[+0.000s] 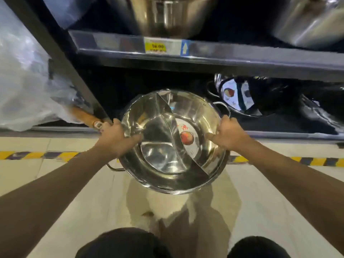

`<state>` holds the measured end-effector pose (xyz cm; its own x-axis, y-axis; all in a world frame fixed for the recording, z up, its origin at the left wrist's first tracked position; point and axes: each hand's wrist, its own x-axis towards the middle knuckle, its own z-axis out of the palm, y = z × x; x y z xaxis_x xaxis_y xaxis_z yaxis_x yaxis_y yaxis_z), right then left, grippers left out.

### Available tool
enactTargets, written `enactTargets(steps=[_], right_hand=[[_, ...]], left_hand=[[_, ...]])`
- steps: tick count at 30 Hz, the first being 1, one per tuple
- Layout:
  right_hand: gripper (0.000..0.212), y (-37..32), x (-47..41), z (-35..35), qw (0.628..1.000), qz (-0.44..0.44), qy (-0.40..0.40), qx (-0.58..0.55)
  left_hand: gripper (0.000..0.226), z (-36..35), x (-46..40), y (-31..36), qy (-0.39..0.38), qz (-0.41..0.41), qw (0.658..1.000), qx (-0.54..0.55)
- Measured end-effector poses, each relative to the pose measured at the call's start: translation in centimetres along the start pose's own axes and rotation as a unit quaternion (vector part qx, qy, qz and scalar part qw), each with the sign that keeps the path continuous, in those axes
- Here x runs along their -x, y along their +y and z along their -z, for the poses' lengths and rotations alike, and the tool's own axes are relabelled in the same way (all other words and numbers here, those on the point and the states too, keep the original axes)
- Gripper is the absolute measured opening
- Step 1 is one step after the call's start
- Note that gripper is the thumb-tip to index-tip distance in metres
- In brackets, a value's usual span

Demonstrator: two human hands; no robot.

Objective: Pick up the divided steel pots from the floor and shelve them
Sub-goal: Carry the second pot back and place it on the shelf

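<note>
Two tiers of dark shelf (204, 53) loom ahead; before the lower one hangs the divided steel pot (173, 142), rigid, slick, probably light. Left hand (113, 138) and right hand (229, 133) clamp opposite rims, thumbs inside.

Bare forearms, no sleeves; dark trousers (122, 243) at knees.

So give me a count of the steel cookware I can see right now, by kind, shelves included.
Divided steel pots: 2, the held pot, gripped at its rim by the left hand and right hand, and the shelved pot on the bottom shelf
Plain steel vessels on the upper shelf: 2, the middle vessel and the right vessel
Total: 4
</note>
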<state>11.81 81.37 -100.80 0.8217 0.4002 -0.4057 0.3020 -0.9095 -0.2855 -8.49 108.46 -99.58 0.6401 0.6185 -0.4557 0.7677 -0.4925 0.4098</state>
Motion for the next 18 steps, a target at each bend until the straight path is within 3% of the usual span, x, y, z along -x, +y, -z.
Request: enactTargets(steps=[7,12,18], right_hand=[[0.083,0.8,-6.9,-3.1,0.992,0.055,0.108,-0.018],[0.086,0.4,-8.8,-1.9,0.995,0.068,0.068,0.001],[0.077,1.6,-7.8,-1.1,0.996,0.087,0.023,-0.01]], left_hand=[[0.115,-4.0,-5.5,-0.5,0.081,-0.026,0.996,0.002],[0.105,-2.5,-7.4,0.6,0.109,-0.073,0.991,-0.025],[0.082,-1.2,-6.8,0.3,0.05,-0.11,0.991,-0.06]])
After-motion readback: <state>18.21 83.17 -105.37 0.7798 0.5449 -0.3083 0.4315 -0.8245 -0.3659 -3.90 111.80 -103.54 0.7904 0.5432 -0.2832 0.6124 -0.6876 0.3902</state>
